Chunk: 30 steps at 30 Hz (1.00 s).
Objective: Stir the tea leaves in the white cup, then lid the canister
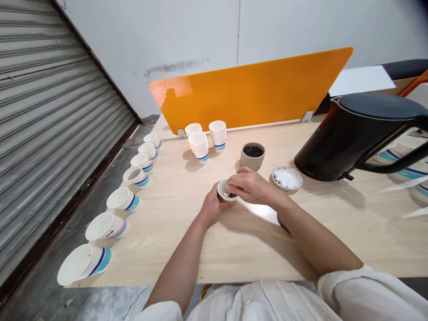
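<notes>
My left hand [211, 206] is wrapped round a small white cup [224, 189] near the middle of the table [207, 249]. My right hand [251, 186] hovers over that cup, fingertips pinched together at its mouth, where dark tea leaves show. Just beyond stands a beige pot [252, 155] filled with dark tea leaves. A small white patterned saucer [287, 177] lies to the right of my right hand.
A row of several striped paper cups [122, 199] lines the table's left edge. Three stacks of paper cups [199, 146] stand before an orange divider [254, 91]. A black electric kettle [361, 133] sits at the right, more striped cups behind it.
</notes>
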### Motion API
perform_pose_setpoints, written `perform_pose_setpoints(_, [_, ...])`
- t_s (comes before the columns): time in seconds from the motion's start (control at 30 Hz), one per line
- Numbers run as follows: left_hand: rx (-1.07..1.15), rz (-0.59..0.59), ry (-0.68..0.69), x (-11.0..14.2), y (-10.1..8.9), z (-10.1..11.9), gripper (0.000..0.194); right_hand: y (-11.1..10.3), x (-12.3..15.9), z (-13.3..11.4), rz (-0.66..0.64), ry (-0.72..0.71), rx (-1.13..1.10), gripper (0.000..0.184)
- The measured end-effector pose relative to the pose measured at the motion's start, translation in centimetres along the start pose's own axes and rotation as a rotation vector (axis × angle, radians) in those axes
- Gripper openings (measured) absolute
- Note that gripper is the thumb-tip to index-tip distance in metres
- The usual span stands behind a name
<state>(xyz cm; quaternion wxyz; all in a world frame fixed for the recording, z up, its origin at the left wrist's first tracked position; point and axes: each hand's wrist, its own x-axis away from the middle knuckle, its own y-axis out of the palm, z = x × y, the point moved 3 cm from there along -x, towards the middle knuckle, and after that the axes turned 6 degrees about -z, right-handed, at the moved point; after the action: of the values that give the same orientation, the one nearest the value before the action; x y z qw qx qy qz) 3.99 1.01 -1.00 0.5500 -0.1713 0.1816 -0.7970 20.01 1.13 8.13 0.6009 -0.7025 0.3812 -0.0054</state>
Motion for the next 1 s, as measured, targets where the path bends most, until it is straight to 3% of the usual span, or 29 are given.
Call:
perform_pose_setpoints(0.2, [0.031,0.014,0.029,0.2,-0.01,0.32,0.068,-0.04,-0.07,-0.09,0.083,-0.037,0.029,0.025])
perform_pose_setpoints(0.4, [0.02,-0.002,0.006,0.21,0.02,0.33,0.072,-0.13,-0.04,-0.25,0.023,-0.035,0.01,0.026])
perform_pose_setpoints(0.57, [0.039,-0.003,0.016,0.19,-0.06,0.5,0.071,0.12,-0.02,-0.31,0.113,-0.094,0.068,0.024])
perform_pose_setpoints(0.77, [0.012,0.001,0.025,0.0,-0.07,0.21,0.073,0.17,0.02,-0.29,0.041,-0.065,0.091,0.026])
perform_pose_setpoints(1.0, [0.019,-0.001,0.012,0.0,0.0,0.31,0.076,0.31,0.0,-0.2,0.066,-0.068,0.114,0.025])
